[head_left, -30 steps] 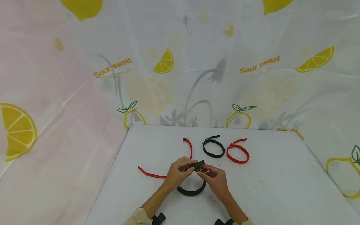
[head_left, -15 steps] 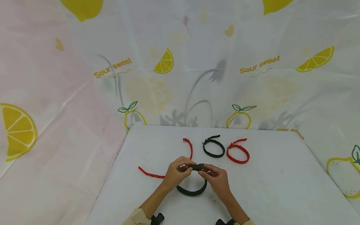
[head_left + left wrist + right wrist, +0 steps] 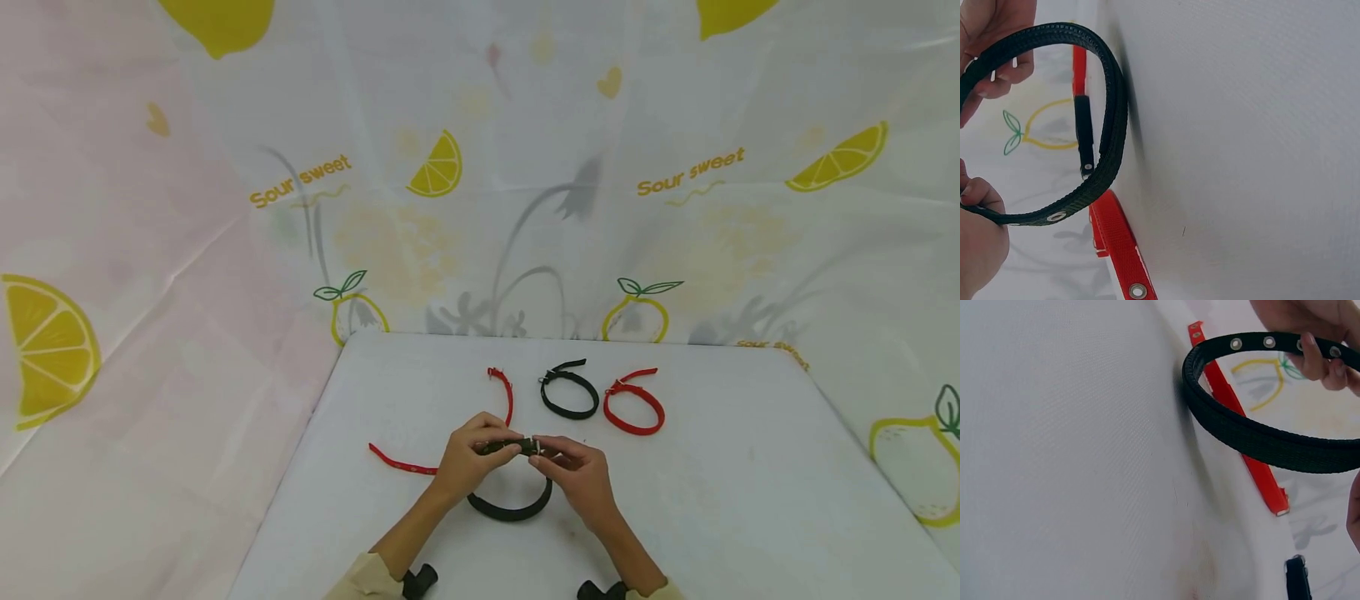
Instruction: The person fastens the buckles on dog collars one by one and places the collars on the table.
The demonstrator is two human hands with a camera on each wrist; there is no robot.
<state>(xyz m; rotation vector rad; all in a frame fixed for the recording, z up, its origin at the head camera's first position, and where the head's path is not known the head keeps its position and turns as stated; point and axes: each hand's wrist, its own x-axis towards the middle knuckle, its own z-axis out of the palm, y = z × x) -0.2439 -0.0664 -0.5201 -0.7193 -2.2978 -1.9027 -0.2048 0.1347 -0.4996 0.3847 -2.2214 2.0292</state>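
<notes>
A black collar [image 3: 510,514] with metal eyelets is bent into a loop between my hands. My left hand [image 3: 467,462] pinches the eyelet end of the strap. Across from it, my right hand [image 3: 583,477] pinches the other end, where a metal buckle [image 3: 536,447] shows. In the left wrist view the collar [image 3: 1116,119] hangs as a wide loop, its lower curve close to the table. The right wrist view shows a row of eyelets along the strap, with left fingers [image 3: 1314,359] on it. Whether the strap passes through the buckle is hidden by the fingers.
Behind my left hand, an unfastened red collar [image 3: 405,468] lies curved on the white table [image 3: 750,483]. Farther back are a looped black collar [image 3: 568,414] and a looped red collar [image 3: 637,429]. A lemon-print curtain [image 3: 525,250] rises behind the table.
The strap piece between my fingers, first tilted up to the right, has levelled out, and the metal buckle beside my right fingers now shows. Both hands stay in nearly the same place.
</notes>
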